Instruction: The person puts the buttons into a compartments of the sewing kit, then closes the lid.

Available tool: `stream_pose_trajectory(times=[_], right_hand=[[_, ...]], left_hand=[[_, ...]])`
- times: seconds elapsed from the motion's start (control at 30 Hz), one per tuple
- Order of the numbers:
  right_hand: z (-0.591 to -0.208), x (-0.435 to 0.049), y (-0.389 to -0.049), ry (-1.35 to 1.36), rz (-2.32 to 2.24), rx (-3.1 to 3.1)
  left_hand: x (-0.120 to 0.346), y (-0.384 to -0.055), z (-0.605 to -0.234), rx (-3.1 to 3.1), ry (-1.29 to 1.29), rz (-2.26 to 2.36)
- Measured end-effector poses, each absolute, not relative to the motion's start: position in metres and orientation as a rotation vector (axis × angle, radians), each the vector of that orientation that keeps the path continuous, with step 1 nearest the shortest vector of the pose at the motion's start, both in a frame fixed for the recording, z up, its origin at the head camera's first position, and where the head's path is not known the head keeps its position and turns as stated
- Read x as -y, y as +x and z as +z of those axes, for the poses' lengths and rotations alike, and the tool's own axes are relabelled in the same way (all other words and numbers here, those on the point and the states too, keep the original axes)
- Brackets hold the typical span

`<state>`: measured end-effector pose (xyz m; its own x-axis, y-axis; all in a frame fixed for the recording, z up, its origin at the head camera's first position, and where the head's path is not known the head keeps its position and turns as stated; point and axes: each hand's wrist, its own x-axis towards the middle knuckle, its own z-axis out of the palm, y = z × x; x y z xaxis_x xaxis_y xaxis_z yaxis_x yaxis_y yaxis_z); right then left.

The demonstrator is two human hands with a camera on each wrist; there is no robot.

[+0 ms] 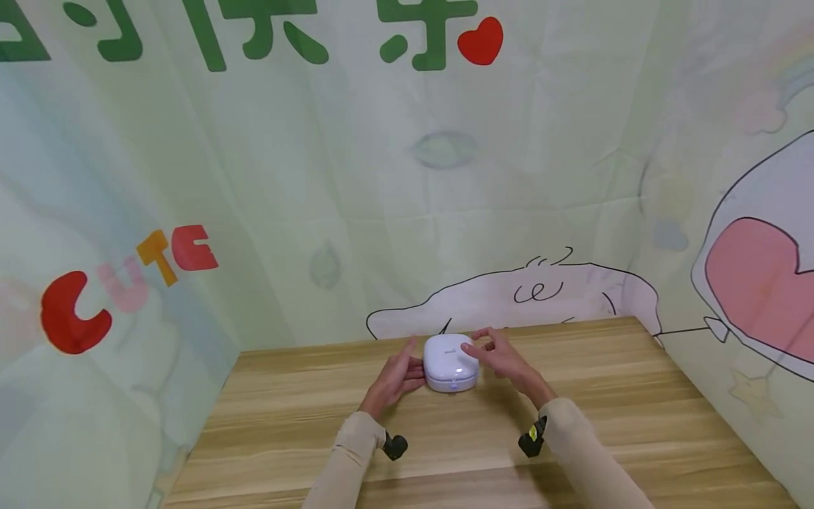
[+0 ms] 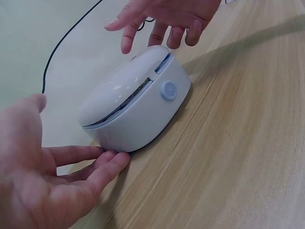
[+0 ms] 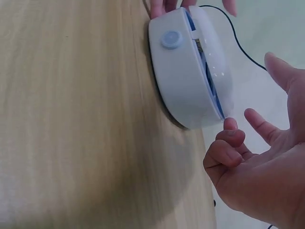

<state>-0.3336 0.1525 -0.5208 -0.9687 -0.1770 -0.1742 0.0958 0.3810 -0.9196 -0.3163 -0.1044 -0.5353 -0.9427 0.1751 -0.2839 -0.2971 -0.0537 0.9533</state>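
Note:
A glossy white rounded box (image 1: pixel 450 364) stands on the wooden table, its domed lid (image 2: pixel 126 81) slightly raised along the front. Through the narrow gap a blue rim and something dark show. On the front wall is a round light-blue button (image 2: pixel 168 89). My left hand (image 1: pixel 397 377) is at the box's left side, thumb up and apart, extended fingertips (image 2: pixel 119 160) touching the wall low down by the tabletop. Over on the right side, my right hand (image 1: pixel 502 357) holds nothing; its fingers are loosely bent and spread, with a fingertip (image 3: pixel 229 124) right at the lid's edge.
The wooden table (image 1: pixel 305 396) backs onto a printed cloth (image 1: pixel 318 177) with cartoon figures and lettering. More cloth hangs at the left and right sides. A thin black cable (image 2: pixel 59 45) runs behind the box. Dark wrist cameras (image 1: pixel 395 447) sit at both cuffs.

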Motion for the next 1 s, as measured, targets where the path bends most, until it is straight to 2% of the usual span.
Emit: stream_pose_trajectory(times=[0.2, 0.47, 1.0], right_hand=[[-0.528, -0.153, -0.327, -0.047, -1.603, -2.398], [-0.538, -0.152, -0.323, -0.077, -1.562, -2.359], [-0.541, -0.154, -0.324, -0.111, -1.565, -2.302]], left_hand=[[0.104, -0.316, -0.534, -1.957, -0.167, 2.030], [0.103, -0.315, -0.533, -1.984, -0.094, 1.990], [0.100, -0.315, -0.537, -2.076, -0.082, 1.973]])
